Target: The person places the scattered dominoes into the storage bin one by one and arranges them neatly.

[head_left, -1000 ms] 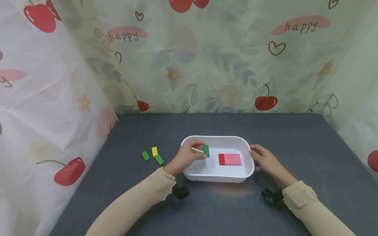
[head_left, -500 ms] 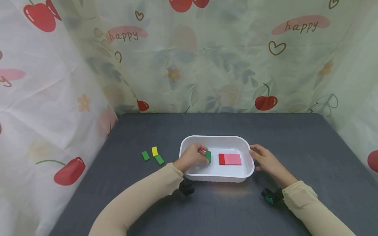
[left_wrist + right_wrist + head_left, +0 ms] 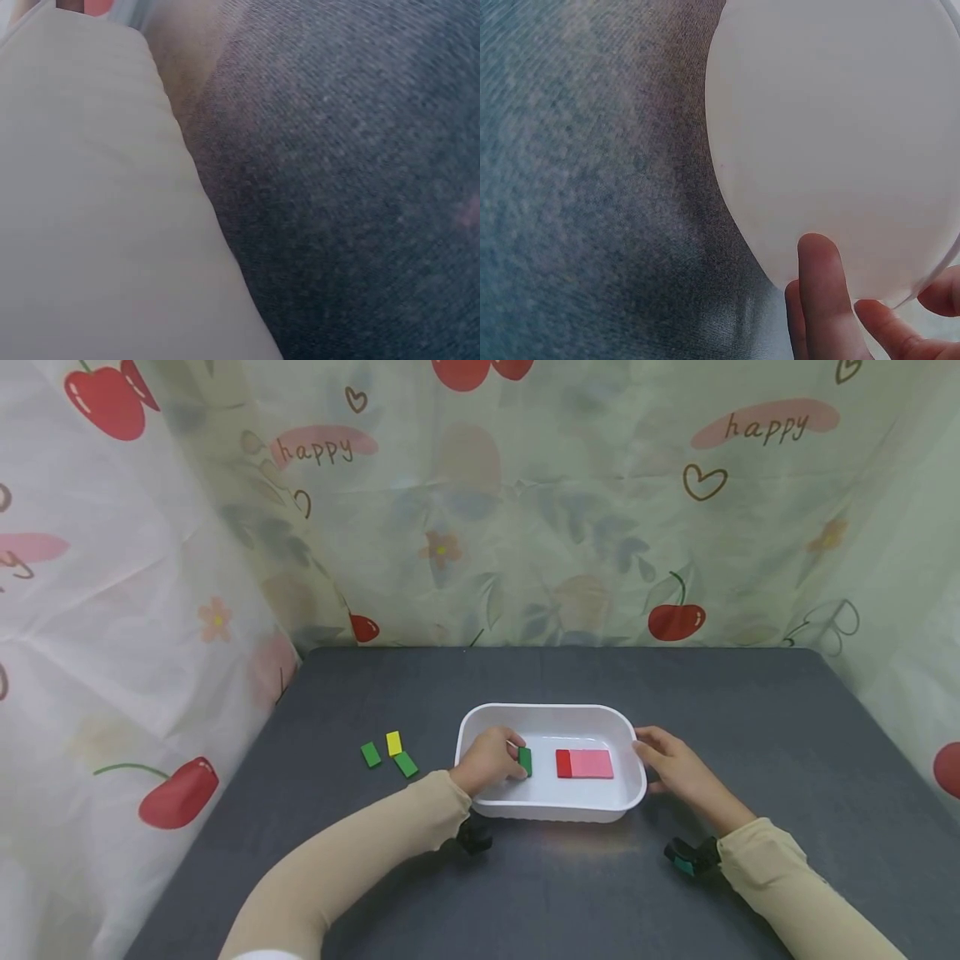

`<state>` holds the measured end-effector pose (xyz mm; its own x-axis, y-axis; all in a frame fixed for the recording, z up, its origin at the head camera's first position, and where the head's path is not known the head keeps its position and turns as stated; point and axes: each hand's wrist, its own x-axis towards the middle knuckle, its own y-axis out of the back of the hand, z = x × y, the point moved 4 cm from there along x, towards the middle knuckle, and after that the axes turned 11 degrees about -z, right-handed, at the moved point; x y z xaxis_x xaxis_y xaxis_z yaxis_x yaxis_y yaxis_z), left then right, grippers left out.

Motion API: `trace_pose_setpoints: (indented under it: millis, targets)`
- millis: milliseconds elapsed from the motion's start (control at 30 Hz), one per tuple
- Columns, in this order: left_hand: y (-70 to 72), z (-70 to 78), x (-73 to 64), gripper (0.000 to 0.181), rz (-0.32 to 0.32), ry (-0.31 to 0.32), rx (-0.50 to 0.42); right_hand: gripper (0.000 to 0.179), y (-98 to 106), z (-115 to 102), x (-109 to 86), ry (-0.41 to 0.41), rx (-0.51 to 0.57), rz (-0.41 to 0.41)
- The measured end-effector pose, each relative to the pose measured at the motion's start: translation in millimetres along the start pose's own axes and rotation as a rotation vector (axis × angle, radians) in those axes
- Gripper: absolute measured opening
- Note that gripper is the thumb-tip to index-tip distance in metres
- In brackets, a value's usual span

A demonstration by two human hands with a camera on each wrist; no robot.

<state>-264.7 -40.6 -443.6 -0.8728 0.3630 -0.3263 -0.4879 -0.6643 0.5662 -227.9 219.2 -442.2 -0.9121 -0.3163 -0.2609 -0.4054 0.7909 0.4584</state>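
In the head view my left hand (image 3: 491,757) is inside the white tray (image 3: 547,805), pinching a green block (image 3: 525,762) upright between thumb and fingers, close over the tray floor. To its right, a red block (image 3: 563,764) lies against a pink block (image 3: 592,764) on that floor. My right hand (image 3: 678,768) rests at the tray's right end, its fingers reaching along the outer wall. The right wrist view shows fairly straight fingers (image 3: 825,292) against this white wall. A sleeve (image 3: 112,187) fills much of the left wrist view, and the green block is hidden there.
Left of the tray, a yellow block (image 3: 393,744) and two green blocks, one nearer (image 3: 406,764) and one farther left (image 3: 371,755), lie on the dark table (image 3: 585,902). A printed curtain (image 3: 517,527) stands along the back and sides.
My left hand has carried the green block lower into the tray, first to the right and toward me, then slightly left. The right hand and tray have stayed in place.
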Motion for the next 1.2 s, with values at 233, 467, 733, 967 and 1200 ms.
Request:
trace_pose_setpoints:
  millis: [233, 467, 733, 967, 1200]
  targets:
    - [-1.7, -0.9, 1.6, 0.039, 0.002, 0.011, 0.03, 0.052, 0.1, -0.1, 0.5, -0.004, 0.002, -0.004]
    - [-3.2, 0.0, 3.0, 0.04, 0.005, 0.009, 0.081, 0.052, 1.1, -0.2, 0.5, 0.001, -0.01, 0.0]
    - [-3.4, -1.1, 3.7, 0.042, 0.002, 0.007, 0.084, 0.053, 0.2, -0.3, 0.4, -0.006, -0.015, -0.001]
    - [-3.1, -1.1, 4.2, 0.043, 0.0, 0.01, 0.08, 0.051, 0.7, -1.5, -0.2, 0.003, 0.0, -0.008]
    - [-2.5, -3.3, 4.9, 0.048, 0.007, 0.036, 0.042, 0.052, -0.2, -0.7, -0.3, -0.002, 0.004, -0.01]
